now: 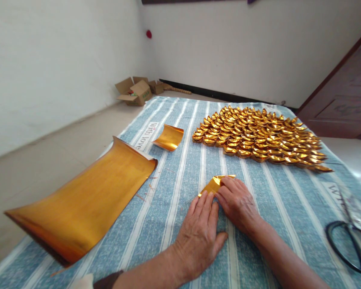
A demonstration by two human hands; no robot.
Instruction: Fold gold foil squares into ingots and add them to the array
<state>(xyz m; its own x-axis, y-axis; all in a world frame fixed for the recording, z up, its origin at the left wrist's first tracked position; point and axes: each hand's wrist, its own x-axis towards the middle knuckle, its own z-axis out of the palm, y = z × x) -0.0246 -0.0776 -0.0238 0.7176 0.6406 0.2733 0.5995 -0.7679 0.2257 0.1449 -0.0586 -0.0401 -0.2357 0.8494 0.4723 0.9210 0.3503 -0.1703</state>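
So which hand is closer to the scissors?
The right. Your right hand is to the left of the scissors; your left hand is even farther left of them.

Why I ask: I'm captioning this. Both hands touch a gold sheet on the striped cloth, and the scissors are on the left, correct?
No: the head view shows the scissors on the right. The left hand and right hand do touch a gold sheet on the striped cloth.

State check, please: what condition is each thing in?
Gold piece: partly folded
Left hand: flat, touching that piece
Right hand: bent, touching that piece
Large gold sheet: curled
Small gold sheet: curled
Folded gold shapes: closely packed
Scissors: open or shut unclear
Larger cardboard box: open
Striped cloth: spread out
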